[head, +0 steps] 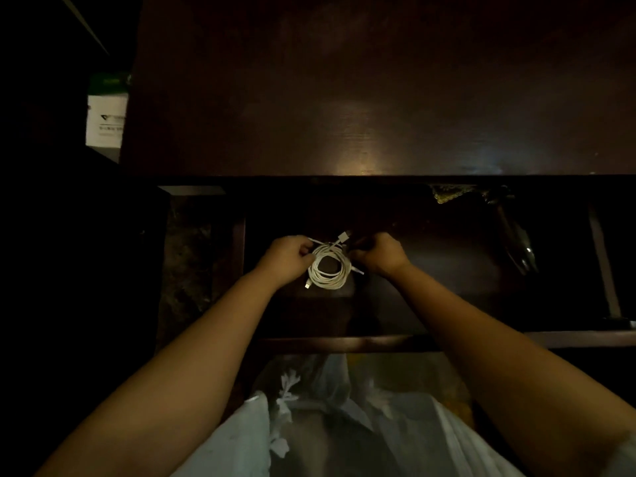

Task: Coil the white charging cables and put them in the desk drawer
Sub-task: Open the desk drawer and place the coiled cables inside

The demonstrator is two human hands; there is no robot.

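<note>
both hands are closed on the white cable coil (327, 270): the left hand (287, 258) pinches its upper left edge, the right hand (378, 253) pinches its upper right edge, fingers curled shut around the strands on each side. the coil sits directly between the 2 grips, equally near to each, so neither hand has the shorter reach. it is wound into a rough ring lying nearly flat, with no long axis of its own; loose ends break the outline, 1 connector (344, 234) sticking up and away at the top, 1 plug (307, 286) at the lower left and a short tail at the right. whether the ring holds 1 cable or several cannot be told in this light.

the coil is within the open desk drawer (447, 340), over its left half, low against the dark floor; contact with the floor cannot be confirmed. judgement: coiling appears finished and the remaining move is straight down and release.

a dark glassy object (516, 242) lies well apart at the drawer's right. the desk top (378, 98) lies beyond.
</note>
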